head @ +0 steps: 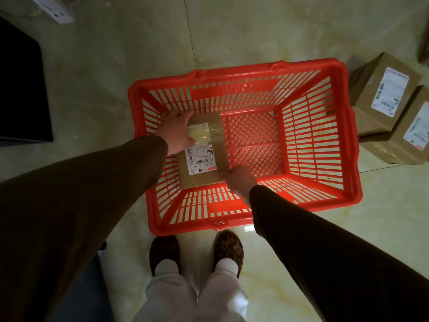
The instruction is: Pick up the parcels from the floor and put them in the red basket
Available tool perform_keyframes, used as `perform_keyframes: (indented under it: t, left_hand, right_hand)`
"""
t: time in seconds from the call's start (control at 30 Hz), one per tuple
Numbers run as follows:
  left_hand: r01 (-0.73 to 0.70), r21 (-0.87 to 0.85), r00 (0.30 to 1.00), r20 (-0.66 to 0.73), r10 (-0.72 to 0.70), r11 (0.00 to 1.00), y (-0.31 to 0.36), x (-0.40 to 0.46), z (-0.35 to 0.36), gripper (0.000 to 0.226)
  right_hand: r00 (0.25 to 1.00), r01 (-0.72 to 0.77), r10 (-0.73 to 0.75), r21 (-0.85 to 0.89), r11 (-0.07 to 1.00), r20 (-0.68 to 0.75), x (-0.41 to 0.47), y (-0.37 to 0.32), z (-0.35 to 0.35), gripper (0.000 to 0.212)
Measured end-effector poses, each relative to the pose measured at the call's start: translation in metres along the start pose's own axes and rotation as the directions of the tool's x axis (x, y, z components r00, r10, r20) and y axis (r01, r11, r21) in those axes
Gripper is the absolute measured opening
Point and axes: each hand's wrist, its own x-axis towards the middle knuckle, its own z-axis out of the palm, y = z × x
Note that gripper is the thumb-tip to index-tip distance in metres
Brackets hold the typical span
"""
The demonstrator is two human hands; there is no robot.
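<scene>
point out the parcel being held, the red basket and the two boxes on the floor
parcel [204, 156], head view, on its white shipping label
red basket [255, 67], head view, on the far rim
nearer box [406, 145], head view, on its brown top
farther box [373, 89], head view, on its brown top

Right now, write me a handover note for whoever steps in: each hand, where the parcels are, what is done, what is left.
Left hand: grip on the far left corner of the brown cardboard parcel with a white label.
Right hand: grip on the same parcel's near right corner.
That parcel is inside the red slatted plastic basket, at its left end; I cannot tell whether it rests on the bottom yet.
Done: first parcel nearly placed; the rest of the basket is empty.
Left: release it, then fetch the two brown labelled boxes on the tiled floor, right of the basket.
</scene>
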Motion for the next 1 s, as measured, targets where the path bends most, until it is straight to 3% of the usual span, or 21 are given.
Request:
perform_keyframes:
  t: [0.3,0.5,0.8,1.0]
  left_hand:
    - [-0.023,0.033,0.997,-0.076,0.026,0.999,0.0,-0.007,0.004,0.083]
    - [-0.034,0.06,0.996,-0.086,0.039,0.998,0.01,-0.029,-0.008,0.087]
    - [-0.072,-0.085,0.99,-0.124,0.061,0.994,0.055,-0.131,-0.054,0.07]
    - [-0.079,-0.209,0.987,-0.153,0.048,0.975,0.106,-0.198,-0.078,0.051]
  right_hand:
    - [0.993,0.07,-0.084,-0.157,0.985,-0.081,-0.002,0.003,0.006,0.016]
    - [0.984,0.136,-0.168,-0.345,0.929,-0.065,-0.028,-0.012,-0.014,0.033]
    - [0.911,0.28,-0.332,-0.223,0.934,-0.245,-0.136,-0.038,-0.079,0.046]
    - [0.881,0.284,-0.326,-0.167,0.944,-0.344,-0.214,-0.022,-0.128,0.042]
